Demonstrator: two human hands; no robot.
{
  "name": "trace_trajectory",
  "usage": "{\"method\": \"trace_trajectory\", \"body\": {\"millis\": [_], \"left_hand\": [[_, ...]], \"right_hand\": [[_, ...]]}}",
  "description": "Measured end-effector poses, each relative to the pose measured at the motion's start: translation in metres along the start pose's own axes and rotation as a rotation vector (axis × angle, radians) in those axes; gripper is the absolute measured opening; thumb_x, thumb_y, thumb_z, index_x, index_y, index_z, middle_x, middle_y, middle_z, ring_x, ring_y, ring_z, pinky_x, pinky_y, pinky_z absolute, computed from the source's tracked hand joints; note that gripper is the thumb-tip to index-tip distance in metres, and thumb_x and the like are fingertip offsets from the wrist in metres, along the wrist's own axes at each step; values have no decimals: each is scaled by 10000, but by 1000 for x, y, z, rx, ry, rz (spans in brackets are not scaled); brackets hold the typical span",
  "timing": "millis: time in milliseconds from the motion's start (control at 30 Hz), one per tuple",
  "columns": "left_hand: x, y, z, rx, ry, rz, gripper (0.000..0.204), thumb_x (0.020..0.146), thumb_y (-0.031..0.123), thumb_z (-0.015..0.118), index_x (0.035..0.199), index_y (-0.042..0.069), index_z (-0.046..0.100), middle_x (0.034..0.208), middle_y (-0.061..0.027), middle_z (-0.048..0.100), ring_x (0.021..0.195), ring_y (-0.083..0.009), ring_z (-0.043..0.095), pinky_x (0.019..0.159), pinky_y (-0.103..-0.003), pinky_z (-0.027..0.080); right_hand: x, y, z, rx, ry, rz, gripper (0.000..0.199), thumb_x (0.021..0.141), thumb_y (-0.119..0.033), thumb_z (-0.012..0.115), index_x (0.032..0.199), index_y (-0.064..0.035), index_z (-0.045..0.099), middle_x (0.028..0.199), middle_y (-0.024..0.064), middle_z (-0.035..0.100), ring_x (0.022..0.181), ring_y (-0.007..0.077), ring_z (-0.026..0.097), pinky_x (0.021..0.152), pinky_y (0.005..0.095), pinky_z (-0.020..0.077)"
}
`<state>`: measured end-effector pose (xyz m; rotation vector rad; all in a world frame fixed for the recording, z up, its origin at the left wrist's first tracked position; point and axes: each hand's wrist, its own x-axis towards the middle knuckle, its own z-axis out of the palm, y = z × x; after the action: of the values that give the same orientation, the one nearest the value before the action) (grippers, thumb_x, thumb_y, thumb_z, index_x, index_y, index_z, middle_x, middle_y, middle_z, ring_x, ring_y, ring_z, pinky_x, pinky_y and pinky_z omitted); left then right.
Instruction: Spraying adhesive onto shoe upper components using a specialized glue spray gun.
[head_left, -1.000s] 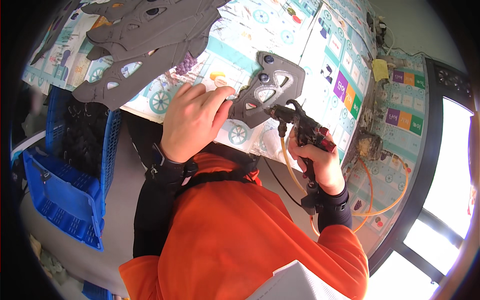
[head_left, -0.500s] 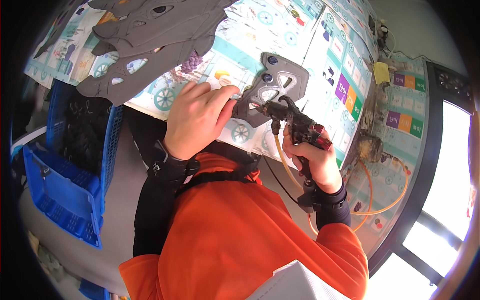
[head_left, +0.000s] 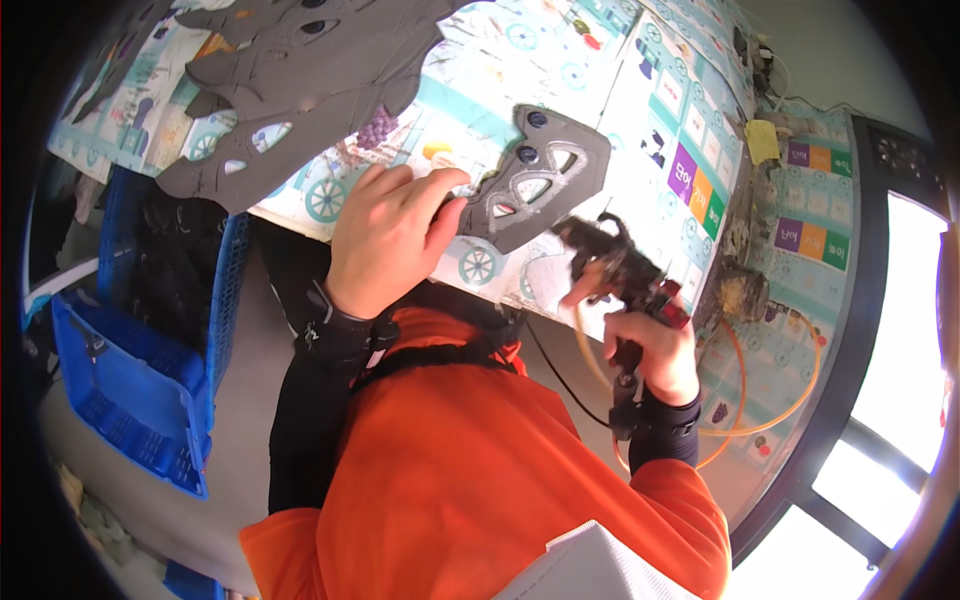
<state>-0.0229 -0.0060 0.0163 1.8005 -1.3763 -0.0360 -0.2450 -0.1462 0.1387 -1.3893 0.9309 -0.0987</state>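
A dark grey flat cut piece [head_left: 578,187], with several cutouts and two dark round spots, is at the table's near edge. My left hand [head_left: 392,235] pinches its left end between thumb and forefinger. My right hand [head_left: 657,348] is wrapped round a black spray gun [head_left: 622,268] with red parts, which is a little blurred. Its nozzle end is just right of the grey piece and apart from it. A yellowish hose [head_left: 590,350] hangs from the gun.
The table [head_left: 500,75] has a patterned, stained covering. Many similar grey pieces [head_left: 330,75] lie overlapping at its far left. Blue plastic crates [head_left: 130,390] stand at the lower left. Orange hose [head_left: 742,390] loops down at the right, beside a glazed door [head_left: 850,330].
My right hand has drawn the spray gun right and nearer to me, off the grey piece. The piece's cutouts now show fully. My left hand has barely moved.
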Motion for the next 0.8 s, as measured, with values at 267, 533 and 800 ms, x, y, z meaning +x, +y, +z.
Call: {"method": "trace_trajectory", "body": {"millis": [267,533,800], "left_hand": [[-7,29,-19,-305,-31,-498,244,938,127,665,1147,10,619,729,-64,668,538,-119,554,501,-280,426],[-1,37,-16,-466,-295,-695,213,961,126,636,1111,-25,620,827,-54,699,627,-76,587,569,-233,479],[7,43,-109,-419,207,-339,96,941,75,635,1008,8,626,754,-106,689,659,-165,714,574,-268,519]], "right_hand": [[45,34,-71,-1002,555,-387,412,777,42,540,1180,18,461,993,262,578,959,487,547,835,514,465],[67,76,-109,-1221,594,-495,422,797,-120,726,1144,25,533,1039,244,573,991,437,526,858,485,442],[72,97,-101,-1149,611,-305,721,867,-156,690,1458,59,338,1315,267,470,1238,457,428,1040,493,362]]}}
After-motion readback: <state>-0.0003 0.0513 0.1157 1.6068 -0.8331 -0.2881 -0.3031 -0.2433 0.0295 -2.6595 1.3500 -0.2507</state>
